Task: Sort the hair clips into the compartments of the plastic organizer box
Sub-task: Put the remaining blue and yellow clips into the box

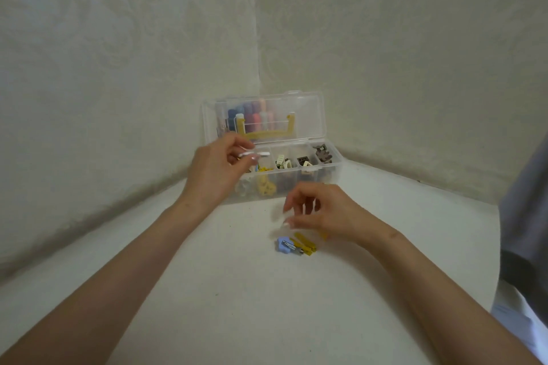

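Pinching a white hair clip (261, 154) crosswise over the open organizer box's (308, 112) left-end compartments with the left hand (219, 169), hovering the loosely curled, empty right hand (326, 210) just above the blue clip (283, 245) and yellow clips (307, 244) lying on the table (237, 290) in front.

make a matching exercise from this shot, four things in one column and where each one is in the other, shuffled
Things
1. white clip
2. blue clip
3. brown clips
4. yellow handle

Places
a. in the rightmost compartment of the organizer box
b. pinched in the left hand, above the box
c. lying on the table next to the mustard clips
d. on the raised lid

Pairs: 1-b, 2-c, 3-a, 4-d
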Tool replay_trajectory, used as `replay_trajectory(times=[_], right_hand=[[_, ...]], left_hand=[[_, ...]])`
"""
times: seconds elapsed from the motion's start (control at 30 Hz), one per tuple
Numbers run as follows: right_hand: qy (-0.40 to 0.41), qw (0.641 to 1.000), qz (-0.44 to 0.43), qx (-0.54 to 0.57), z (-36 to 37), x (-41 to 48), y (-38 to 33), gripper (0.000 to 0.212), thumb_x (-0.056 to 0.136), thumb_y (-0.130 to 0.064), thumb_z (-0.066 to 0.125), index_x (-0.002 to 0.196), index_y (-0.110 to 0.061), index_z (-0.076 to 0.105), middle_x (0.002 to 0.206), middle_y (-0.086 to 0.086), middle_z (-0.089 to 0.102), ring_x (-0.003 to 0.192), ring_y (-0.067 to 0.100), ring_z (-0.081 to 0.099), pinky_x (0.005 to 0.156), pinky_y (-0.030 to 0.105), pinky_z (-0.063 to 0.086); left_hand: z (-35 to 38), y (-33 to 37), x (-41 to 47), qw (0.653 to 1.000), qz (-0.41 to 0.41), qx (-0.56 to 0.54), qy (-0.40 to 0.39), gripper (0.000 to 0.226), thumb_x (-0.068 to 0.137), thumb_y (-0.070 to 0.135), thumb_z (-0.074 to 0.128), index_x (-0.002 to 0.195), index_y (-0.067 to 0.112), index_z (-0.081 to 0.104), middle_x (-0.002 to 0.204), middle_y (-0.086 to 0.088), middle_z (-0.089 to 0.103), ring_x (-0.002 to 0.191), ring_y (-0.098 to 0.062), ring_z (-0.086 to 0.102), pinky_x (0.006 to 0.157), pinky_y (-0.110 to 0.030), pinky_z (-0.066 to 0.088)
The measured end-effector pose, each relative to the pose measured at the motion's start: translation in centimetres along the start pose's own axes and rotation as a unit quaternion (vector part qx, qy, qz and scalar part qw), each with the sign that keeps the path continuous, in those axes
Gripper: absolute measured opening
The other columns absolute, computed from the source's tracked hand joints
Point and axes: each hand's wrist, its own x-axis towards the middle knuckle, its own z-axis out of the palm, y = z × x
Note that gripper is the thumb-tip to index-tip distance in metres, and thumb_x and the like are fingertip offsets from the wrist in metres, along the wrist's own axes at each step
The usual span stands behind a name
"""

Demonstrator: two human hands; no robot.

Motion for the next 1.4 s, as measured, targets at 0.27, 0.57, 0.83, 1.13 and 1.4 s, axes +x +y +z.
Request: replay_trajectory(times=[0.27, 0.57, 0.83, 1.13, 1.4], right_hand=[[-0.109, 0.989, -0.033, -0.093, 0.3, -0.3, -0.3, 0.028, 0.068, -0.035, 0.081, 0.092, -0.030, 0.067, 0.084, -0.006, 0.062, 0.086, 0.007, 0.049, 0.081, 0.032, 0.045], [-0.083, 0.993, -0.021, -0.086, 0.8, -0.2, 0.2, 0.016, 0.072, -0.029, 0.075, 0.081, -0.032, 0.062, 0.083, -0.003, 0.064, 0.077, 0.009, 0.054, 0.073, 0.032, 0.048], [0.039, 0.999, -0.016, 0.032, 0.5, 0.1, 0.0, 0.020, 0.077, -0.011, 0.073, 0.079, -0.022, 0.056, 0.069, -0.014, 0.057, 0.057, 0.002, 0.045, 0.055, 0.012, 0.037], [0.106, 0.981, -0.007, 0.164, 0.3, 0.3, -0.1, 0.017, 0.078, 0.003, 0.066, 0.086, -0.012, 0.065, 0.074, -0.002, 0.063, 0.064, 0.011, 0.058, 0.065, 0.021, 0.047], [0.117, 0.981, 0.004, 0.158, 0.3, 0.4, 0.0, 0.011, 0.079, 0.000, 0.067, 0.084, -0.010, 0.064, 0.074, 0.003, 0.066, 0.064, 0.012, 0.061, 0.062, 0.022, 0.048]], left_hand=[[-2.9, -2.6, 1.5, 0.977, -0.048, 0.169, 0.125, 0.024, 0.078, 0.039, 0.069, 0.083, 0.017, 0.061, 0.077, 0.004, 0.063, 0.079, -0.021, 0.061, 0.071, -0.035, 0.046], [-2.4, -4.7, 1.6, 0.971, -0.053, 0.207, 0.104, 0.023, 0.078, 0.032, 0.071, 0.081, 0.013, 0.059, 0.076, 0.003, 0.059, 0.080, -0.021, 0.054, 0.062, -0.031, 0.034], [-1.6, -4.6, 1.5, 0.966, -0.023, 0.250, 0.069, 0.015, 0.087, 0.031, 0.060, 0.094, 0.018, 0.066, 0.082, -0.003, 0.062, 0.089, -0.022, 0.055, 0.066, -0.032, 0.037], [-1.7, -2.1, 1.5, 0.964, 0.063, 0.241, 0.094, 0.009, 0.089, 0.027, 0.058, 0.091, 0.020, 0.063, 0.079, 0.011, 0.058, 0.081, -0.016, 0.051, 0.064, -0.030, 0.035], [-1.9, -3.6, 1.7, 0.958, -0.021, 0.287, 0.006, 0.016, 0.093, 0.021, 0.047, 0.099, 0.019, 0.062, 0.090, 0.002, 0.072, 0.091, -0.022, 0.060, 0.070, -0.033, 0.044]])
